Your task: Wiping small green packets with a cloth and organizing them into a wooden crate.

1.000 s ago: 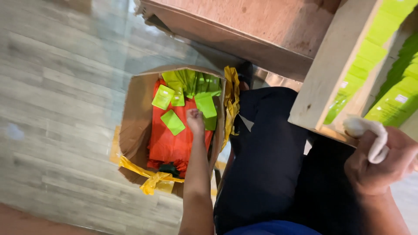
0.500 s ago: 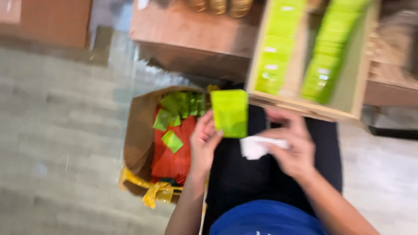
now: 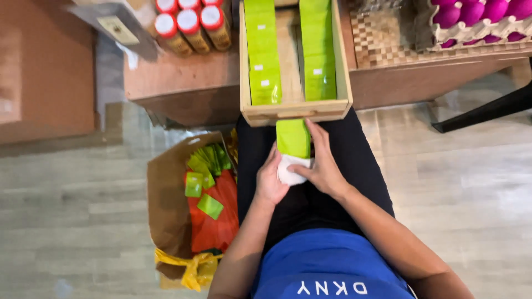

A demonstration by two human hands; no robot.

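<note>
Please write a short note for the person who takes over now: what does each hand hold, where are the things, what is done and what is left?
Left hand: holds the green packet from the left side, over the lap.
Right hand: presses a white cloth against the packet's lower end.
Wooden tray just ahead on the table edge: two rows of green packets already filed.
Brown bag on the floor at the left: several loose green packets lie on orange packaging.
Done: two tray rows are well filled.
Left: the packet in hand and those in the bag.

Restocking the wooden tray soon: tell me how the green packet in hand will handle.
The green packet looks flat and thin, so probably light and slightly bendy. Its glossy face may be slippery; both the left hand and right hand steady it.
</note>
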